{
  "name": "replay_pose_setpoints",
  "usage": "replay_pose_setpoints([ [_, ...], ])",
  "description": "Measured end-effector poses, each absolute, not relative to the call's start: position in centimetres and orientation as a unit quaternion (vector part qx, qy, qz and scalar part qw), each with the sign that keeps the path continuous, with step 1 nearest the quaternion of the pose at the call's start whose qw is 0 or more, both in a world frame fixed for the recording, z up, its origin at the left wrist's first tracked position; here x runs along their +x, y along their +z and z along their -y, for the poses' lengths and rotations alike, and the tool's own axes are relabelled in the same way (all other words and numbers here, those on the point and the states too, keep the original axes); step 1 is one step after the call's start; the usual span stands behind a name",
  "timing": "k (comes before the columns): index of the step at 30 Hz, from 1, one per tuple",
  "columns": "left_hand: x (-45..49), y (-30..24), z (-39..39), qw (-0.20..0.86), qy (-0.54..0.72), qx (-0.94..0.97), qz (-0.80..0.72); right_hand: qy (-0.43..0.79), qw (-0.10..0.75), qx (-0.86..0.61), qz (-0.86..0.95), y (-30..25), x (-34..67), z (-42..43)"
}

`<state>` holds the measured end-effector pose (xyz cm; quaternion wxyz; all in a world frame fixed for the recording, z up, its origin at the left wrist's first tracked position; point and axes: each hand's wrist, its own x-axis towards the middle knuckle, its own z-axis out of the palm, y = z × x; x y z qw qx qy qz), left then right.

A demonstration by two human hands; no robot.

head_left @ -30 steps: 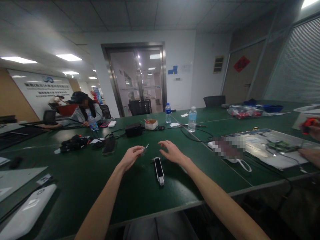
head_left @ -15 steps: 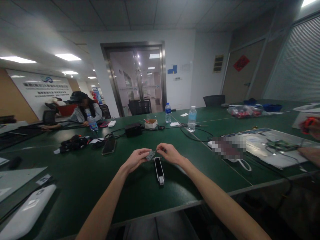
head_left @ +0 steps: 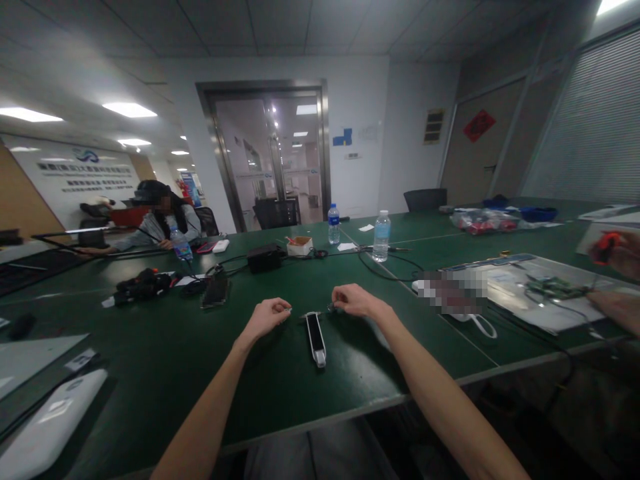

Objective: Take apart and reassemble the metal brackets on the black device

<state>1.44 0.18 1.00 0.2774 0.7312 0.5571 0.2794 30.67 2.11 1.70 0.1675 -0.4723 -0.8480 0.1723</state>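
Currently, left hand (head_left: 269, 316) pinches small shiny piece (head_left: 289, 309); right hand (head_left: 357, 300) pinches tiny bit (head_left: 331, 307), too small to identify. Device (head_left: 315, 339) lies between hands on table (head_left: 280, 393), dark face up.

- Your left hand (head_left: 269, 317) and right hand (head_left: 356, 300), close together before, are now apart.
- Your right hand now pinches a small, unclear item (head_left: 331, 307).
- Less of the left's metal piece (head_left: 289, 309) shows.

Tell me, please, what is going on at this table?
One person's left hand pinches a small part, too blurred to name. Their right hand seems to pinch another bit. A white device lies on the table between the hands, touching neither. To the right, another person's hand holds an orange object.
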Motion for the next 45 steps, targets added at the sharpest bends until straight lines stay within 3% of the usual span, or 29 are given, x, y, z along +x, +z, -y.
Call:
replay_pose_setpoints([
  [12, 2.2, 0.5, -0.1, 0.217, 0.211, 0.756, -0.580, 0.264, 0.099, -0.437, 0.854, 1.2, 30.3, -2.1],
  [20, 1.3, 0.5, -0.3, 0.125, 0.166, 0.795, -0.570, 0.212, 0.118, -0.457, 0.856, 1.0, 30.1, -2.1],
  [27, 1.7, 0.9, 0.0, 0.116, 0.108, 0.803, -0.574, 0.189, 0.104, -0.459, 0.862, 0.2, 29.6, -2.5],
  [45, 2.9, 1.0, 0.6, 0.132, 0.097, 0.795, -0.584, 0.206, 0.142, -0.467, 0.848, 0.9, 29.6, -2.2],
])
